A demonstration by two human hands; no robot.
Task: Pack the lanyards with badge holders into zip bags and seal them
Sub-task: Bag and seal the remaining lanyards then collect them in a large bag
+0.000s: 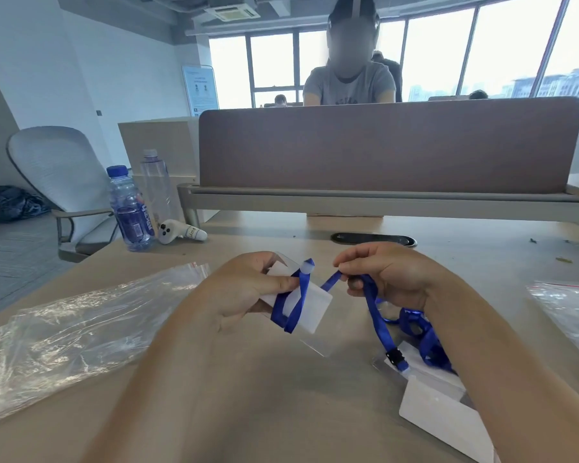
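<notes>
Desk point(465, 262): left fingers point(281, 283) clamp badge holder point(315, 309), lanyard point(379, 322) looped round; right fingers point(351, 259) pinch lanyard.

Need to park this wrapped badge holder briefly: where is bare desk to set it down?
Bare desk between the controller and the cable grommet, and near you between the forearms. Crowded: zip bags on the left, loose lanyards and badge holders under the right forearm.

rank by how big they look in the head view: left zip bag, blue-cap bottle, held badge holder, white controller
1. left zip bag, by far
2. blue-cap bottle and held badge holder: about alike; the holder is nearer and partly covered by the left hand, so unranked
3. white controller
</notes>
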